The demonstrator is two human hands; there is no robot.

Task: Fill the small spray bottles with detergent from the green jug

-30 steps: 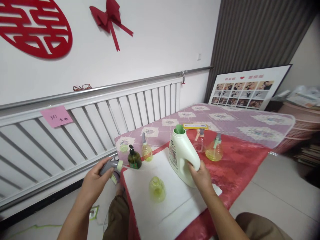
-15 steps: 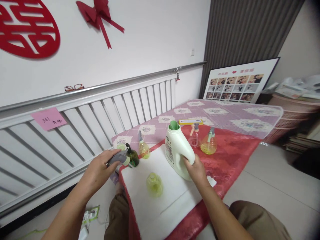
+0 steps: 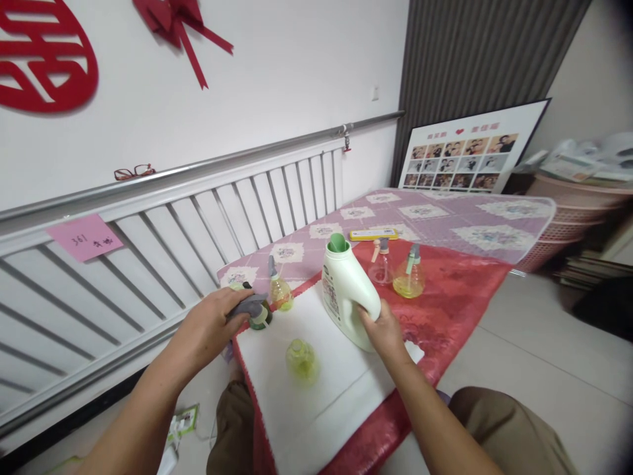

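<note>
My right hand is wrapped round the handle of a pale green detergent jug, which stands upright on the white cloth; a green insert shows in its mouth. My left hand grips a grey spray head above the cloth's left edge. Between the hands, nearer to me, an open yellow-green spray bottle without its head rests on the white cloth. Behind the left hand is a dark green bottle, partly hidden. Beside it stands a clear spray bottle with yellow liquid.
Two more spray bottles, one clear and one with yellow liquid, stand on the red cloth. A yellow flat case lies behind them on the purple tablecloth. A white radiator runs along the left.
My left hand with the spray head has shifted slightly right, now covering more of the dark green bottle. The view has shifted a little; my right hand still holds the jug.
</note>
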